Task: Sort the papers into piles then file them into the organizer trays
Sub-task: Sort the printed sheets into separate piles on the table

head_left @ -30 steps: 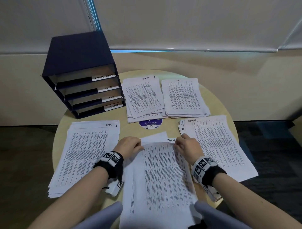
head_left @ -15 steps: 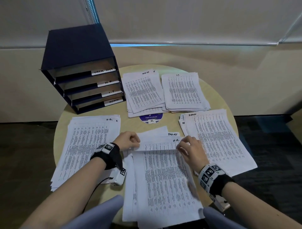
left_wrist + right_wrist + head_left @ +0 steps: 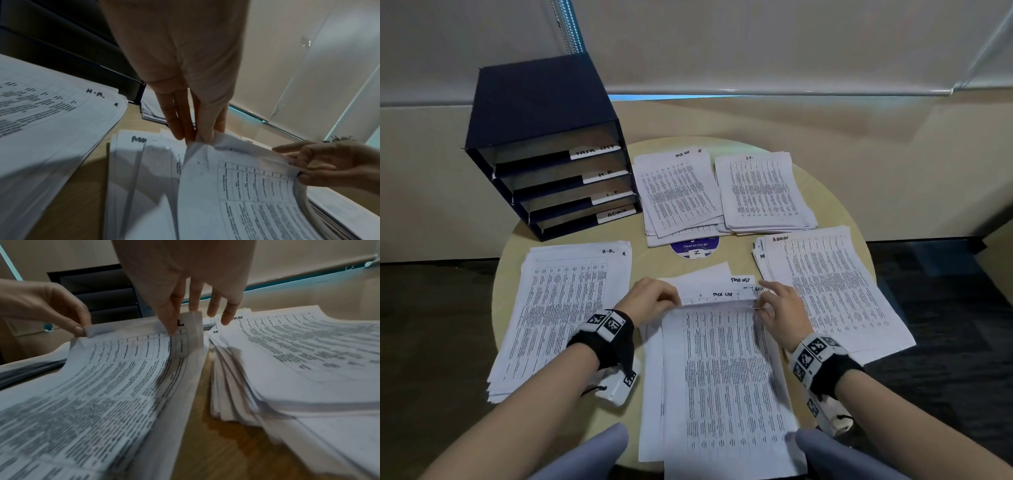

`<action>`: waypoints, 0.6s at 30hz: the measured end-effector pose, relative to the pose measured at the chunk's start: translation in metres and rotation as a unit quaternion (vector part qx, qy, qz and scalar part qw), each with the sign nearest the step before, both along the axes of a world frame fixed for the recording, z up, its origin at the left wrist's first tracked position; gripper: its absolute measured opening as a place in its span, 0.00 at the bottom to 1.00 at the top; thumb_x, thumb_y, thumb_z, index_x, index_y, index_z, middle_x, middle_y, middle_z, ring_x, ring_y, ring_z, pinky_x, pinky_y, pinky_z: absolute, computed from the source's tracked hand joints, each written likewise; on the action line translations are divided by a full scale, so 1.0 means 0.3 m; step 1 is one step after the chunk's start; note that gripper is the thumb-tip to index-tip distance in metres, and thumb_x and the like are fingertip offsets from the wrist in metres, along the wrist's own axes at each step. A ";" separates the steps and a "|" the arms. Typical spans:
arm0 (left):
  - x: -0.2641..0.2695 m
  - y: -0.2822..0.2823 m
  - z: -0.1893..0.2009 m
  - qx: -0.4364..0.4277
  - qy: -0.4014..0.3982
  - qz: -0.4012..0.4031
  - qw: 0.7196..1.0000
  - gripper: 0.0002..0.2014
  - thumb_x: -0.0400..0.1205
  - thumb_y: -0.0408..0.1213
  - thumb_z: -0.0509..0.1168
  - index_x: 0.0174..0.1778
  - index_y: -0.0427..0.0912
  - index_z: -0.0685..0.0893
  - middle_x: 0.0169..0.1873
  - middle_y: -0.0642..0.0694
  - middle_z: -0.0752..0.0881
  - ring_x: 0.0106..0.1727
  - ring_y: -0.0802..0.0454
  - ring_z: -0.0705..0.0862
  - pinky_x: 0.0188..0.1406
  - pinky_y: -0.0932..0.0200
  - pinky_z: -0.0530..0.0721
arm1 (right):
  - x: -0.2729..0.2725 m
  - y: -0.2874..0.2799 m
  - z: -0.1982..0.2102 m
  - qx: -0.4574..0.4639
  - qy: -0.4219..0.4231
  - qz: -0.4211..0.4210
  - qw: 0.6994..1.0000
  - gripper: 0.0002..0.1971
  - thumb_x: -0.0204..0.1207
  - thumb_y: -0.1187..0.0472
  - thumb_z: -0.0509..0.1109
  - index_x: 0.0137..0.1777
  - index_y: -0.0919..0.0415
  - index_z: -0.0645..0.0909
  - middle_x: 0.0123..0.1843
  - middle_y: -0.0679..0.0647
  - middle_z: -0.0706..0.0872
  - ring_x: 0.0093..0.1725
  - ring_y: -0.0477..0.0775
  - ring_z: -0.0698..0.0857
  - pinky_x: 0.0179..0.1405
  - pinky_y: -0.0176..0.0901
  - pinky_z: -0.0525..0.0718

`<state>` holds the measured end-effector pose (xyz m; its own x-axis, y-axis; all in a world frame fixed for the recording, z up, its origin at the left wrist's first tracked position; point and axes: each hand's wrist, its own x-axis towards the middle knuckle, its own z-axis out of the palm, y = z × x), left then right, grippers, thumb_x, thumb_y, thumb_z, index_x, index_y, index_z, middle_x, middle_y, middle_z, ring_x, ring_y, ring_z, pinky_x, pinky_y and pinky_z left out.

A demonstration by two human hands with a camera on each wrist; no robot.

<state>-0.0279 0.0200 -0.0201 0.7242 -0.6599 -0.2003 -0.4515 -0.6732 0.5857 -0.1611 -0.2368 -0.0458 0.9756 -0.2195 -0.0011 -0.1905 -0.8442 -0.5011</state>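
Note:
The unsorted stack (image 3: 722,377) lies in front of me on the round table (image 3: 650,257). My left hand (image 3: 654,298) pinches the far left corner of its top sheet (image 3: 236,194), and my right hand (image 3: 777,305) pinches the far right corner (image 3: 185,331). The sheet's far edge is lifted and curled towards me, and headings reading "Task list" show on the sheets beneath. Sorted piles lie around: H.R. (image 3: 561,308) at left, Task list (image 3: 678,192) and I.T. (image 3: 760,192) at the back, Admin (image 3: 825,287) at right. The dark blue organizer (image 3: 544,137) with labelled trays stands back left.
A round purple sticker (image 3: 697,248) sits on the table between the piles. The table's edge runs close behind the piles, with a beige wall and dark floor beyond. My knees are under the near edge.
Both hands have drawn the top sheet's far edge back towards me and lifted it, uncovering more headings beneath. The other piles have not moved.

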 end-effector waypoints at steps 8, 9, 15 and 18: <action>0.040 -0.038 -0.053 0.080 -0.025 0.005 0.996 0.13 0.87 0.34 0.56 0.66 0.45 0.79 0.58 0.48 0.79 0.60 0.51 0.77 0.64 0.54 0.76 | -0.058 -0.010 -0.006 -0.008 0.020 0.024 0.999 0.05 0.75 0.64 0.68 0.39 0.56 0.80 0.38 0.48 0.85 0.40 0.50 0.80 0.52 0.49 0.78; 0.045 -0.042 -0.058 0.103 -0.026 0.004 0.994 0.14 0.87 0.33 0.56 0.65 0.45 0.79 0.59 0.48 0.78 0.61 0.51 0.76 0.64 0.55 0.75 | -0.060 -0.010 -0.003 -0.007 0.020 0.026 0.999 0.05 0.75 0.65 0.68 0.39 0.56 0.80 0.38 0.48 0.85 0.40 0.50 0.80 0.50 0.48 0.78; 0.055 -0.048 -0.059 0.112 -0.032 0.013 0.993 0.07 0.77 0.30 0.65 0.44 0.48 0.81 0.46 0.52 0.73 0.51 0.51 0.74 0.45 0.59 0.71 | -0.074 -0.006 0.016 0.056 0.007 0.010 0.998 0.08 0.76 0.69 0.64 0.40 0.56 0.78 0.38 0.49 0.84 0.37 0.46 0.80 0.34 0.25 0.69; 0.035 -0.043 -0.051 0.064 -0.058 -0.003 0.996 0.07 0.78 0.28 0.66 0.42 0.46 0.82 0.46 0.52 0.75 0.52 0.52 0.74 0.50 0.57 0.74 | -0.074 -0.006 0.019 0.089 0.002 -0.004 0.996 0.11 0.76 0.71 0.64 0.38 0.53 0.75 0.36 0.48 0.83 0.35 0.43 0.80 0.32 0.26 0.68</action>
